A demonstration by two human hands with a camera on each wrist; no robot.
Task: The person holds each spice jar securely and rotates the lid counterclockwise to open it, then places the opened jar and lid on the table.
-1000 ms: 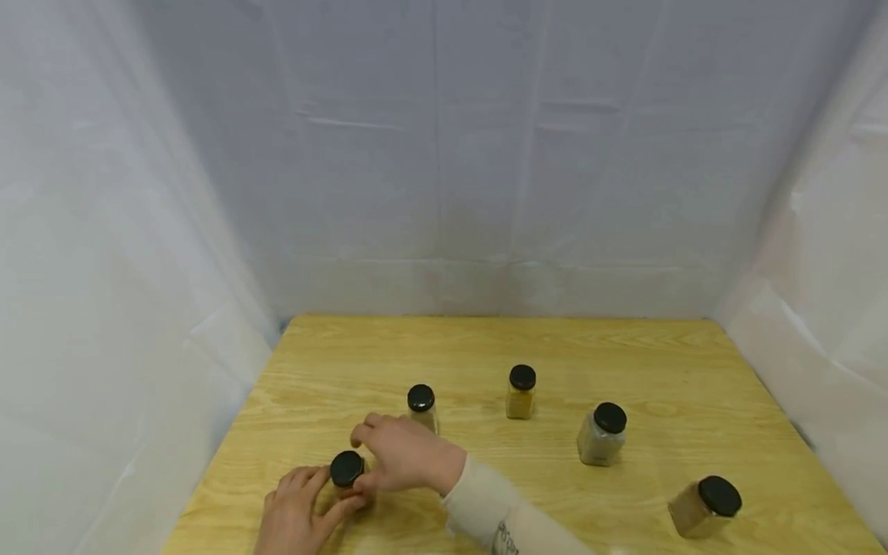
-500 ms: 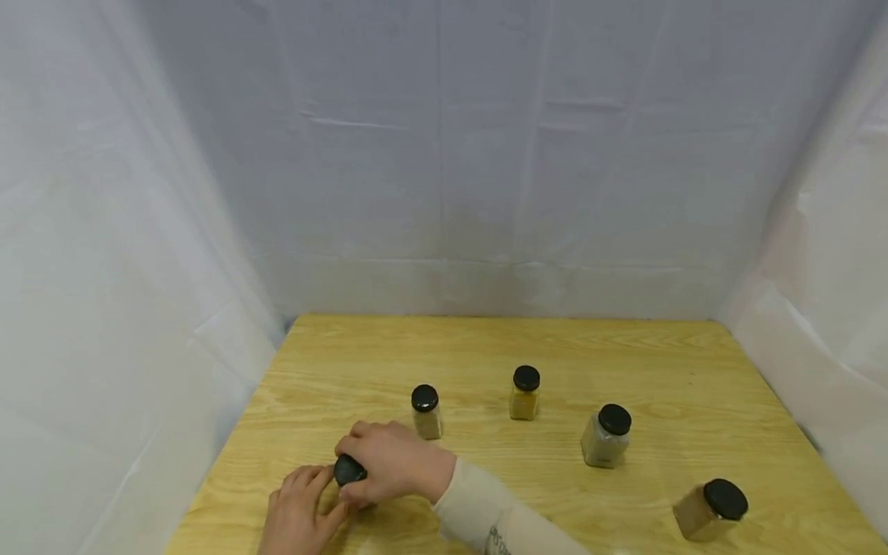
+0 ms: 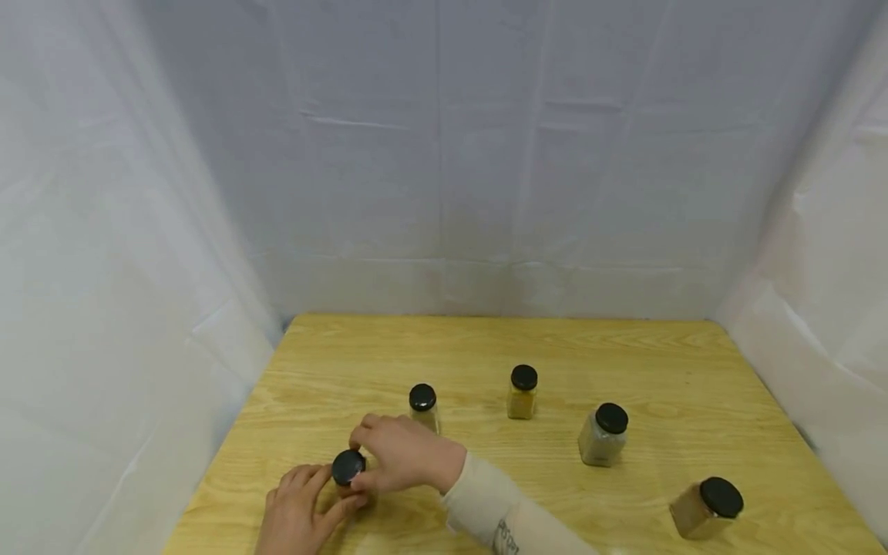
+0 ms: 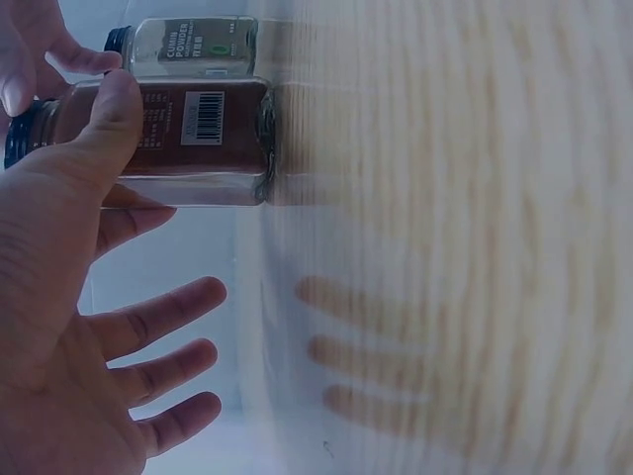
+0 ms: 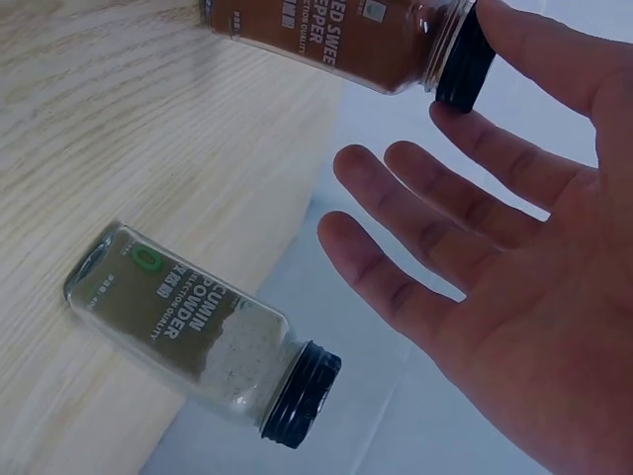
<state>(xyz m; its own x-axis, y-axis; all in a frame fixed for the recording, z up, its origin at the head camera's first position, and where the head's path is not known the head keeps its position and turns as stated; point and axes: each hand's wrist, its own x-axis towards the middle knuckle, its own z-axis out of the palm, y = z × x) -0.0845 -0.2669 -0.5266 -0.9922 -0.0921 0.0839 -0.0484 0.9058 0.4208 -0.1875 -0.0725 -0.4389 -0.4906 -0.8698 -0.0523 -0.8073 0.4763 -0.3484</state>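
A spice jar of red sweet pepper with a black lid stands upright at the front left of the table. My left hand grips its glass body between thumb and index finger, the other fingers spread apart in the left wrist view. From the right, my right hand pinches the black lid with thumb and index finger; its remaining fingers are off the jar. Just behind the right hand is a cumin powder jar, also black-lidded and upright, its lower part partly covered by that hand in the head view.
Farther right on the wooden table stand a jar of yellow powder, a jar with pale contents and a jar of brown powder, all with black lids. White sheeting hangs behind the table and along both sides.
My right hand moved left over the lid half a second ago, covering more of it, and is now back to the right with the lid pinched. The left hand keeps its grip.
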